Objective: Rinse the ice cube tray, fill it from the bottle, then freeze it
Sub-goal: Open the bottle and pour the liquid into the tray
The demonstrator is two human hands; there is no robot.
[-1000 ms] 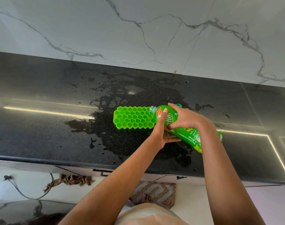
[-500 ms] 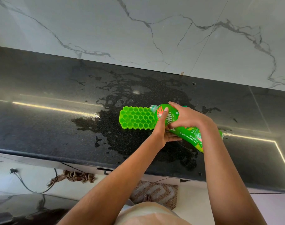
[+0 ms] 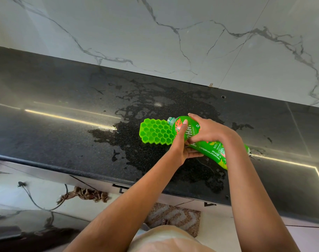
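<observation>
A green honeycomb ice cube tray (image 3: pixel 156 131) lies flat on the black speckled countertop (image 3: pixel 45 128), inside a dark wet patch (image 3: pixel 155 160) that spreads around and in front of it. Its hexagonal cells face up; whether any hold liquid cannot be made out from this height.

A green plastic bottle (image 3: pixel 212 151) with a "watermelon + lime" label is tipped nearly on its side, its open clear neck over the right end of the tray and its base pointing off to the right. Both of the person's hands are closed around it. The right hand (image 3: pixel 207 130) wraps over the top of the bottle's upper body. The left hand (image 3: pixel 182 144) cups the same section from the near side and underneath, thumb pressed up against the label.

Behind the counter rises a white marble-veined wall (image 3: pixel 173 33). Bright light strips reflect along the countertop at left and right. Below the counter edge, on the pale floor, lie a crumpled brown rag (image 3: pixel 85 194), a black cable (image 3: pixel 40 200) and a patterned beige mat (image 3: pixel 173 218).
</observation>
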